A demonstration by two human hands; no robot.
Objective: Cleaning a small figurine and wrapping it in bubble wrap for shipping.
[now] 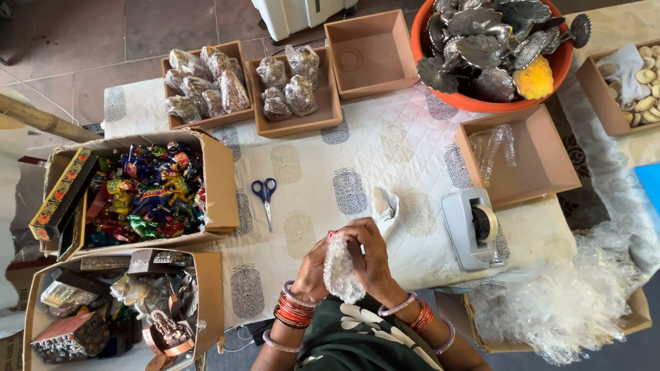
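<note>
A small bundle wrapped in bubble wrap [342,269] sits low in the middle of the view, held over the near edge of the tabletop [385,148] between both hands. The left hand [311,264] cups it from the left with fingers clenched on the wrap, and the right hand [371,254] grips it from above and the right, fingers curled over its top. Just beyond lies a scrap of silver foil [385,206]; blue-handled scissors [264,196] lie to the left, a grey tape dispenser [473,227] to the right. Loose bubble wrap [570,302] fills a box at lower right. Further off, two shallow trays hold wrapped bundles [206,86], and an orange bowl [560,65] holds metal leaf-shaped pieces.
</note>
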